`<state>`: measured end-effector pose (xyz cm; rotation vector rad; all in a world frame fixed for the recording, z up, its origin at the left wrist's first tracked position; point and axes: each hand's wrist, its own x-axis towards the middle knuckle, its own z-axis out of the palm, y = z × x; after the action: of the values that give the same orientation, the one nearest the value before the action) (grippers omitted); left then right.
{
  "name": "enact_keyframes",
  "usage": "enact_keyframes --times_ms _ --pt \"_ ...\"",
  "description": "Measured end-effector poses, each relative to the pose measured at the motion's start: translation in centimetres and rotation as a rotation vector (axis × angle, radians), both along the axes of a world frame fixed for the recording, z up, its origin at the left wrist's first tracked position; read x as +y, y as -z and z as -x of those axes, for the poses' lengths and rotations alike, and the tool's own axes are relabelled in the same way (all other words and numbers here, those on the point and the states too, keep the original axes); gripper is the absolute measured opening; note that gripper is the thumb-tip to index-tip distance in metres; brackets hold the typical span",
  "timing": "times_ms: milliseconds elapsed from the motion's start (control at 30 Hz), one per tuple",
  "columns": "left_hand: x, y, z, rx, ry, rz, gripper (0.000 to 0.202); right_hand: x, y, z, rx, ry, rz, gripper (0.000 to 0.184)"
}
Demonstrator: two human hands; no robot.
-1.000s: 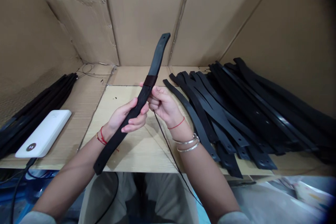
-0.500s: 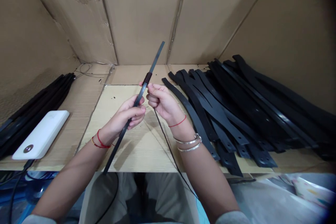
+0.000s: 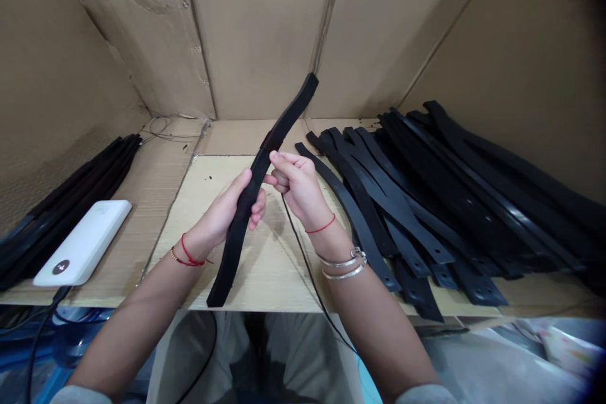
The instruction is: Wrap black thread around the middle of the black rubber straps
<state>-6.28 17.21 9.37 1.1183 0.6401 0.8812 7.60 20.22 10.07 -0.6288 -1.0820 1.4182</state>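
Head view shows strip [image 3: 245, 204] above board [image 3: 271, 273], cardboard walls [image 3: 260, 31] behind

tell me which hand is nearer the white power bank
Left: the left hand is right of the white power bank, around the black strip; the right hand is farther right.

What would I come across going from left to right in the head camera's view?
White power bank → left hand → right hand → pile of curved black strips.
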Motion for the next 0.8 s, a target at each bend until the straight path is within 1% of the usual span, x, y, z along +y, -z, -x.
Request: enact_keyframes --times_ms 67,100,167,267,367,467,500,567,633,733,800 --pt "0.1 0.2 -0.2 0.122 -0.169 -0.091 0.041 0.0 -0.1 0.0 0.01 0.028 -0.008 0.044" --pt "0.1 0.2 -0.3 0.157 -0.215 -0.115 0.042 0.1 -0.1 0.0 0.013 0.029 -0.014 0.044" --pt "0.0 0.2 -0.3 0.164 -0.228 -0.109 0.044 0.2 0.0 0.0 0.018 -0.002 -0.02 0.044" --pt "-0.1 0.2 0.0 0.062 -0.164 -0.042 0.045 0.3 0.1 -0.1 0.041 -0.126 -0.02 0.04" --pt "-0.1 0.3 0.4 -0.104 -0.021 0.055 0.044 0.3 0.2 -0.2 0.061 -0.22 -0.026 0.035" --pt "0.2 0.5 0.8 -0.241 0.151 0.161 0.046 0.1 0.0 -0.4 0.058 -0.238 -0.034 0.035" --pt "0.3 0.5 0.8 -0.256 0.187 0.18 0.047 0.1 -0.1 -0.5 0.053 -0.232 -0.033 0.035" --pt "0.3 0.5 0.8 -0.229 0.201 0.172 0.048 0.1 -0.2 -0.6 0.045 -0.192 -0.025 0.036" --pt "0.2 0.2 0.6 -0.128 0.135 0.107 0.049 0.3 -0.1 -0.6 0.035 -0.138 -0.015 0.038" --pt "-0.1 -0.3 0.2 0.099 -0.053 -0.034 0.046 0.4 0.2 -0.3 0.024 -0.103 0.006 0.038" --pt "-0.3 -0.5 0.0 0.198 -0.152 -0.086 0.043 0.3 0.3 0.0 0.019 -0.101 0.024 0.037"
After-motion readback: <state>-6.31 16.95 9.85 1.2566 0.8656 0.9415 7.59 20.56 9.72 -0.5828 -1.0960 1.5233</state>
